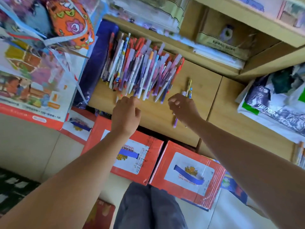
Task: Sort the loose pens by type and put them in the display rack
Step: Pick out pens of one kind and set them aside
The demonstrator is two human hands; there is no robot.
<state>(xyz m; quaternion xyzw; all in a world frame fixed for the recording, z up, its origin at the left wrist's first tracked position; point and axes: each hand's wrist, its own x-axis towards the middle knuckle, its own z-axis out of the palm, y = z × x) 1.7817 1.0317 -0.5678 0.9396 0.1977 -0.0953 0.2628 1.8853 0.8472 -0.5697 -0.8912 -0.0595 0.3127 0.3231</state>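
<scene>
A big heap of loose pens (142, 68), mostly white, purple, blue and red, lies on the wooden shelf top (203, 86). My left hand (126, 113) hovers at the near edge of the heap with its fingers curled; I cannot see anything in it. My right hand (183, 108) grips a purple pen (175, 122) whose tip points down toward me. A few separate pens (189, 88), one yellow, lie just beyond my right hand. The frame is motion-blurred.
Red cardboard boxes (189, 172) stand on the floor below the shelf. A stack of colourful books (33, 80) and bags fills the left. A plastic-wrapped bundle (272, 103) lies on the right. Upper shelves (222, 47) hold packaged goods.
</scene>
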